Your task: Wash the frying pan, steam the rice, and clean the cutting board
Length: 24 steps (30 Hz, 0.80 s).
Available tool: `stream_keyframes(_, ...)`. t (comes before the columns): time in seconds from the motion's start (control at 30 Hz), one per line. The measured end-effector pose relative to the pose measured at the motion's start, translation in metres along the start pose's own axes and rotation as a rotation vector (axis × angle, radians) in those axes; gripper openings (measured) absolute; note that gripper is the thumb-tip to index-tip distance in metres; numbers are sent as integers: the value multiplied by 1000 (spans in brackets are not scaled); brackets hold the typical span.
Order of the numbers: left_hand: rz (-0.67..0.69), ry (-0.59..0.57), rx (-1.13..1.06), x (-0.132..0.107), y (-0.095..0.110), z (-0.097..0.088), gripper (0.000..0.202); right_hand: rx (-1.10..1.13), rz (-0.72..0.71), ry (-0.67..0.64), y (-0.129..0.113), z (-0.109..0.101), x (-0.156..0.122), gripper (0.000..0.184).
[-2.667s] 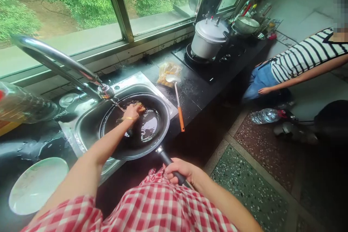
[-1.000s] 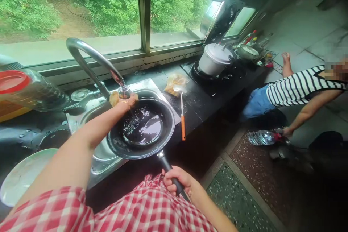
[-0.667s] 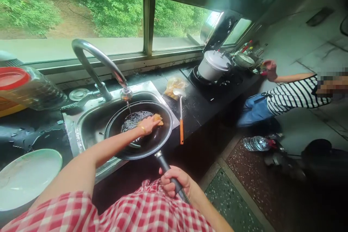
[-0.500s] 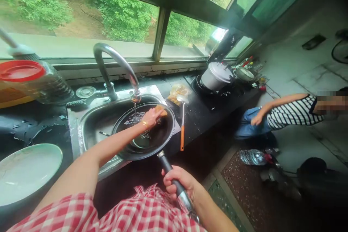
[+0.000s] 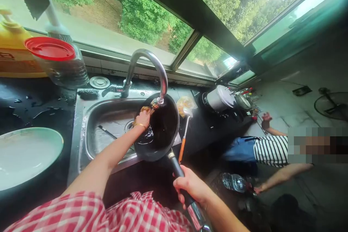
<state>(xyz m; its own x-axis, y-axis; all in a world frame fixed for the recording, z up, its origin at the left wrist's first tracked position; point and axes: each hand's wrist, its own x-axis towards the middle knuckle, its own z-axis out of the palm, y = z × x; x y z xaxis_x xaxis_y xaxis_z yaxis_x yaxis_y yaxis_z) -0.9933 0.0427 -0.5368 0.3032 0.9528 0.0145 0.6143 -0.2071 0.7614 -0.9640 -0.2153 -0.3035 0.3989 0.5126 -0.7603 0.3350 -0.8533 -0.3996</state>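
**A:** What is the left hand (image 5: 143, 119) doing?

**B:** Its fingers are curled around a yellowish sponge (image 5: 146, 109). They press it against the upper rim of the black pan (image 5: 163, 130), right under the spout of the tap (image 5: 154, 59).

**A:** And the right hand (image 5: 191, 185)?

**B:** Wrapped tight around the pan's handle (image 5: 175, 164), close to the body and just above the red checked shirt (image 5: 136, 214).

**A:** Where does the pan sit?

**B:** Between the two hands, tilted steeply over the right edge of the sink (image 5: 81, 123). Water shines at its low side, beside the left wrist.

**A:** Anything else near the hands?

**B:** A ladle (image 5: 183, 140) with an orange grip lies just right of the pan, ahead of the right hand. Far to the left of the left hand, a pale plate (image 5: 24, 152) rests on the wet dark tabletop (image 5: 35, 107). Beyond it stands a clear jar (image 5: 56, 63) with a red lid.

**A:** Someone else around?

**B:** A person (image 5: 272, 148) in a striped top is low on the floor, well to the right of the right hand. One of their hands is near a plastic bottle (image 5: 234, 182). A lidded silvery pot (image 5: 219, 98) stands past the ladle.
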Motion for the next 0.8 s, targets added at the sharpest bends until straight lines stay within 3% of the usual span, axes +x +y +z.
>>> stream_keyframes(0.07, -22, -120, 22, -20, -10, 8, 52, 11, -3, -6, 2, 3, 2, 37)
stream_keyframes(0.13, 42, -251, 9, -34, -20, 9, 52, 24, -1, -6, 3, 6, 4, 37)
stream_keyframes(0.23, 124, -379, -5, -36, -38, -4, 42, 22, -9, 2, 3, 7, 4, 38)
stream_keyframes(0.3, 123, -284, -13, -27, -46, -16, 40, 15, -29, -2, 4, 8, 2, 38)
stream_keyframes(0.37, 76, -79, -59, -16, -46, -22, 46, 22, -44, -26, 8, 10, 2, 39)
stream_keyframes(0.43, -17, 84, -136, -7, -35, -18, 50, 54, -42, -67, 17, 13, 3, 41)
stream_keyframes(0.53, -88, 136, -276, 2, 0, -2, 52, 160, -34, -131, 36, 17, 8, 43)
stream_keyframes(0.6, 29, 92, -385, 5, 30, 6, 53, 232, -46, -167, 49, 19, 12, 42)
stream_keyframes(0.7, 341, -37, -492, -2, 69, 12, 51, 300, -78, -200, 65, 19, 17, 40)
stream_keyframes(0.8, 618, -272, -524, -32, 78, 16, 48, 342, -112, -203, 75, 21, 21, 40)
